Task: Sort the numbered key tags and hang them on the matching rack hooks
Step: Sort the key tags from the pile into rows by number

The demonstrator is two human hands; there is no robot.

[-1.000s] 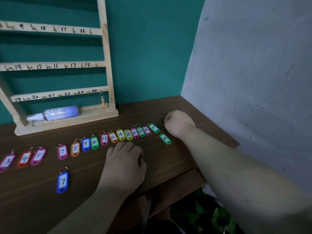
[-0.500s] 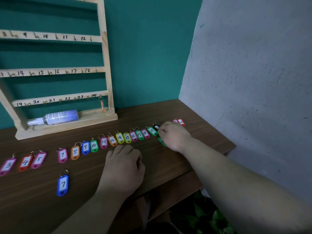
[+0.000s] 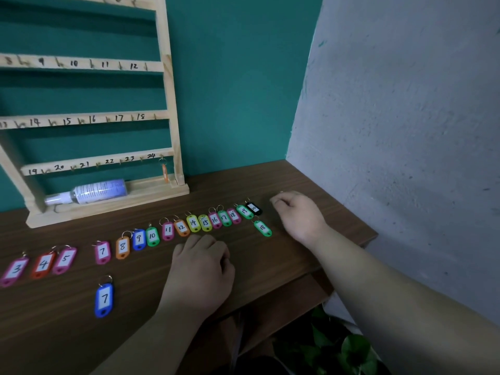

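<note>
Right hand (image 3: 299, 215): knuckles up and fingers curled under, on the desk (image 3: 297, 261) right of the rack (image 3: 173, 131). I cannot tell whether it pinches a tag.
Left hand (image 3: 201, 269): rests in front of the rack with fingers loosely tucked; nothing shows in it.
Key tags (image 3: 193, 222): one row in front of the rack, from 3 up to the black 20 tag (image 3: 254, 208). The green 18 tag (image 3: 263, 228) and blue 7 tag (image 3: 104, 299) lie out of the row, farther from the rack. An orange tag (image 3: 164, 173) hangs by the rack's 24.
Handling: probably light, stiff plastic that skids on the wood. Pinch the body's long edges and leave the wire ring free for the hook.
Hidden: anything under the right hand's fingers. The rack's top and left side are cut off. No 6 or 13 shows in the row. The hanging tag is edge-on, so its number is unreadable.
</note>
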